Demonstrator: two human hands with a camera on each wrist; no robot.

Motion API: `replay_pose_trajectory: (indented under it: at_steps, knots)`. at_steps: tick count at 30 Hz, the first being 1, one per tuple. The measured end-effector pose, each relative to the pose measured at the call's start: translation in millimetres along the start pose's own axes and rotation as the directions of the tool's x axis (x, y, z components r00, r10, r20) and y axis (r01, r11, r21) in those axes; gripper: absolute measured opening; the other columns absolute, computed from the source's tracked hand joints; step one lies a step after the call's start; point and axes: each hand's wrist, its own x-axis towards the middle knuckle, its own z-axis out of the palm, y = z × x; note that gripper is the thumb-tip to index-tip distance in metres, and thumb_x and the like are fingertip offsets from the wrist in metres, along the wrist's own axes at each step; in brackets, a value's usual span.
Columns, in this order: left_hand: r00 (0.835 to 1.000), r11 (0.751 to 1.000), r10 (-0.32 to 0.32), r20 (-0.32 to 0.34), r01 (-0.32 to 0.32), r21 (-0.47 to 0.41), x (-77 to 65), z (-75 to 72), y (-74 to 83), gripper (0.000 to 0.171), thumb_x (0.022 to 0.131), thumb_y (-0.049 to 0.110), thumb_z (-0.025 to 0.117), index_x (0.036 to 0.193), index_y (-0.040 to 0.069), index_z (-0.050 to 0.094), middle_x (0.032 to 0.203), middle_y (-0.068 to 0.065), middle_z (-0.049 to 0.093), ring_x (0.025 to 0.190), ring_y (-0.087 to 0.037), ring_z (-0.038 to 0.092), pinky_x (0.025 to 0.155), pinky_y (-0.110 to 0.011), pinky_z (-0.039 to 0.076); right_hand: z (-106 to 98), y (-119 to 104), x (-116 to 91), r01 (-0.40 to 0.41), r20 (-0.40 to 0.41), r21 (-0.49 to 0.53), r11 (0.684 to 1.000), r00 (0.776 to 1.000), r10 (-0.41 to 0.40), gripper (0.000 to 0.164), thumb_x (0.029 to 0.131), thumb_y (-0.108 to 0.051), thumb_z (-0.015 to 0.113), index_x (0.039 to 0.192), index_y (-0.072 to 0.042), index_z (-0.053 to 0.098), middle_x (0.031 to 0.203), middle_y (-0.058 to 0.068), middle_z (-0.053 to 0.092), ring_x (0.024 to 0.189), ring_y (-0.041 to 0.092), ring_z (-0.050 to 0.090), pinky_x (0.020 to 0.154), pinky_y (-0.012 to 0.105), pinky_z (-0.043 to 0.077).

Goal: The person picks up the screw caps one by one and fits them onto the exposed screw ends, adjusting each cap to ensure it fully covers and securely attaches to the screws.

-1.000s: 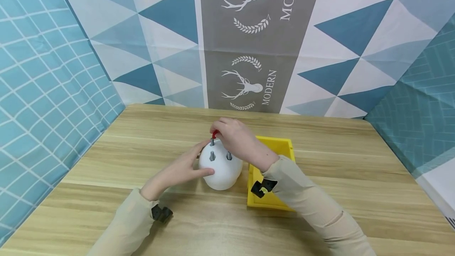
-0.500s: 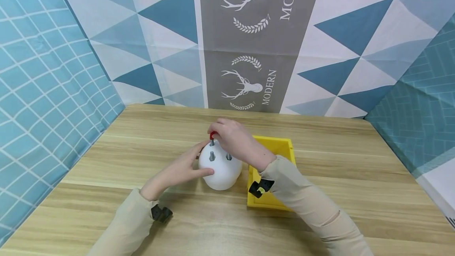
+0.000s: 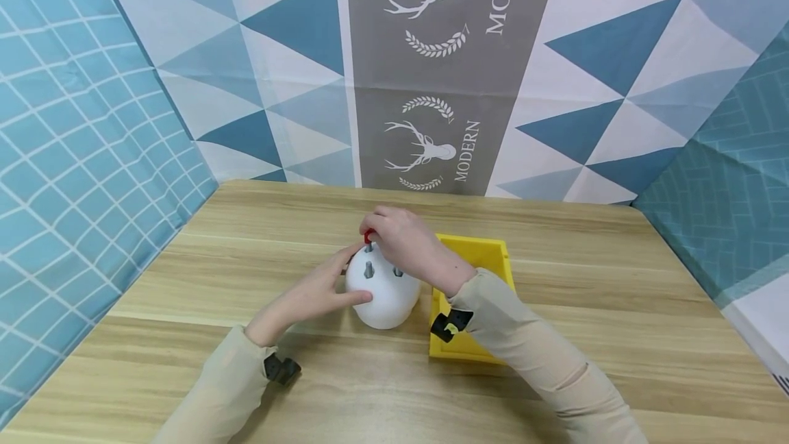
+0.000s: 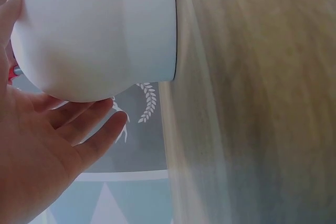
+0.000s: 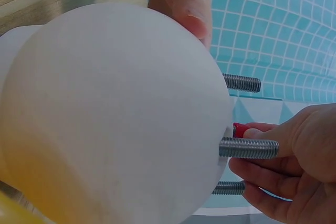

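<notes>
Right hand shifted slightly left in frame since a second ago, pinching red piece at farthest bolt | left hand holds white dome, just below frame centre on counter, between thumb and fingers | yellow bin just right of dome.

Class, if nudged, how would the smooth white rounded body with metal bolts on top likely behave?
The smooth white rounded body would probably slide rather than roll, since its base looks flat on the wood-grain table. It seems rigid: no dent shows where the left hand touches it. Being smooth and curved, it could feel slippery.
</notes>
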Motion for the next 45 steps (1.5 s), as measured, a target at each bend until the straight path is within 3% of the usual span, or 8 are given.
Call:
replay_pose_trajectory:
  at_steps: [9,20,39,45]
  knots:
    - [1.0,1.0,0.004,0.0,-0.004,-0.009,-1.2,-1.1,1.2,0.087,0.077,0.051,0.065,0.143,0.013,0.023,0.141,-0.006,0.037,0.118,-0.022,0.047,0.096,-0.044,0.04,-0.2,-2.6,1.0,0.0,0.019,-0.028,1.0,1.0,0.001,0.013,0.086,-0.005,0.059,0.095,-0.009,0.068,0.092,0.003,0.063,0.083,0.016,0.059,0.078,0.024,0.051]
    - [1.0,1.0,0.014,-0.009,-0.014,-0.006,-1.1,-1.3,1.6,0.087,0.078,0.05,0.065,0.143,0.011,0.023,0.141,-0.007,0.037,0.12,-0.022,0.045,0.097,-0.044,0.04,0.2,-7.7,1.2,0.045,0.057,-0.218,0.975,0.998,-0.033,0.015,0.083,-0.005,0.062,0.096,-0.011,0.069,0.094,0.002,0.064,0.09,0.018,0.061,0.088,0.031,0.048]
    - [1.0,1.0,0.016,-0.009,-0.016,0.01,1.7,-0.8,-3.5,0.087,0.078,0.052,0.063,0.145,0.016,0.021,0.143,-0.002,0.034,0.126,-0.018,0.039,0.1,-0.042,0.037,4.2,-9.9,1.6,0.072,0.018,-0.232,0.97,0.997,-0.07,0.014,0.082,0.0,0.06,0.088,-0.009,0.069,0.085,0.002,0.064,0.081,0.017,0.061,0.082,0.03,0.049]
    - [1.0,1.0,0.007,-0.001,-0.007,0.02,1.3,1.2,-5.1,0.088,0.077,0.055,0.062,0.145,0.017,0.021,0.143,-0.001,0.034,0.126,-0.018,0.04,0.1,-0.041,0.038,5.0,-9.0,1.2,0.051,0.06,-0.215,0.975,0.997,-0.039,0.015,0.083,-0.002,0.06,0.092,-0.009,0.07,0.089,0.002,0.064,0.084,0.017,0.06,0.084,0.029,0.049]
